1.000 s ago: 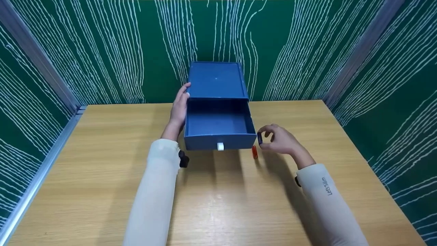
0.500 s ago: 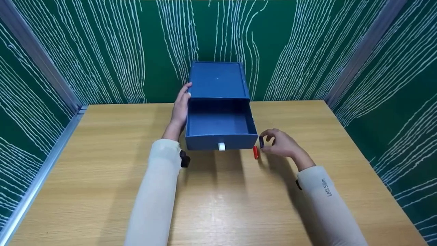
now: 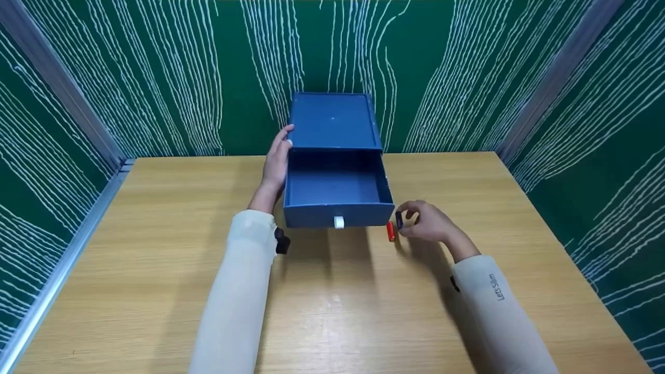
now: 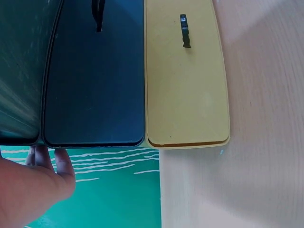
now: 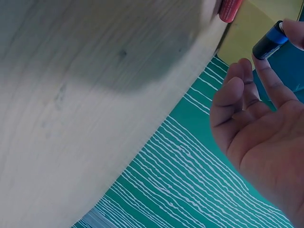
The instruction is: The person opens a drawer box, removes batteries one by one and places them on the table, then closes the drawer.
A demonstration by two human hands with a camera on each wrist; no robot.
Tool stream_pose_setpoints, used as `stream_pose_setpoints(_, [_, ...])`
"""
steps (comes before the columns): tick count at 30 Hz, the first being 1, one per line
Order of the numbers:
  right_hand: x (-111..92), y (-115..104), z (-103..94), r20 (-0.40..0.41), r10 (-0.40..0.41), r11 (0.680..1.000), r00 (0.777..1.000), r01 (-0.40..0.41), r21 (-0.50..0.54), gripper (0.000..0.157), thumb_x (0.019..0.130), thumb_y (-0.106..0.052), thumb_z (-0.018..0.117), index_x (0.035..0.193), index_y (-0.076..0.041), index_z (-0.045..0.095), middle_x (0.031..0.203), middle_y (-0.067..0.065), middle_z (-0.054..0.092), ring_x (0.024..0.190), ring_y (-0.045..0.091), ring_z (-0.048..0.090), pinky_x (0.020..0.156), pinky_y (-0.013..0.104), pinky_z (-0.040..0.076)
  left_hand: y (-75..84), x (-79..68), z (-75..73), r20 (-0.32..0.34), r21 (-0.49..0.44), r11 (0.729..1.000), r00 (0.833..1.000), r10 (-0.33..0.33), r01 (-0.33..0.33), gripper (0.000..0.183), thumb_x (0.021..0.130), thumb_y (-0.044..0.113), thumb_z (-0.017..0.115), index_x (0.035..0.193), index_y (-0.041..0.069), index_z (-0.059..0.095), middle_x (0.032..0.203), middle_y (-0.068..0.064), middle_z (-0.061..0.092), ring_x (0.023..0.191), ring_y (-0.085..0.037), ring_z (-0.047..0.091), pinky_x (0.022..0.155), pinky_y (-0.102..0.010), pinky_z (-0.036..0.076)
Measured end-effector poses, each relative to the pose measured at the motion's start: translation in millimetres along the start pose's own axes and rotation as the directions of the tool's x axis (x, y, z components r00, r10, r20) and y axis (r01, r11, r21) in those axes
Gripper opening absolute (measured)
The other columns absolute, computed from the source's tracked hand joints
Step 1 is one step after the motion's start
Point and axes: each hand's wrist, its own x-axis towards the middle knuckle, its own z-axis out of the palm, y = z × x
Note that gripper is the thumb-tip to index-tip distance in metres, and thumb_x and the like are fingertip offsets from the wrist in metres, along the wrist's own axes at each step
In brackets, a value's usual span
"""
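The right hand (image 3: 427,222) is pinching a dark cylinder (image 3: 399,220) near a red cylinder (image 3: 390,231); the left hand (image 3: 275,165), fingers extended, is touching the box (image 3: 335,124).

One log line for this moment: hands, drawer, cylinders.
left hand: on cabinet side | right hand: pinching dark cylinder | blue drawer: open | red cylinder: on table, near dark cylinder

wood-grain worktop (image 3: 156,270) carrying drawer stack (image 3: 335,124), yellow drawer (image 4: 187,95) sitting lowest, red cylinder (image 3: 390,231) resting near stack's right front
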Motion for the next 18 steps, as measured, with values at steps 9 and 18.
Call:
stream_pose_setpoints(9, [4,5,3.9,0.034,0.019,1.000,0.999,-0.019,0.002,0.045,0.068,-0.025,0.070,0.110,-0.017,0.054,0.103,0.009,0.053,0.082,0.023,0.052,0.070,0.034,0.045,0.1,1.0,0.2,-0.007,0.017,1.000,1.000,0.002,-0.002,0.040,0.093,0.025,0.026,0.132,0.029,0.035,0.142,0.005,0.026,0.127,-0.012,0.027,0.106,-0.038,0.017])
stream_pose_setpoints(18, [7,11,10.1,0.058,0.016,1.000,0.998,-0.016,-0.002,0.047,0.067,-0.021,0.070,0.111,-0.015,0.054,0.101,0.008,0.054,0.085,0.023,0.052,0.074,0.036,0.044,20.6,-12.9,1.5,0.001,0.023,0.999,0.999,-0.032,0.032,0.042,0.093,0.022,0.025,0.135,0.022,0.032,0.144,-0.001,0.024,0.128,-0.016,0.026,0.106,-0.039,0.016])
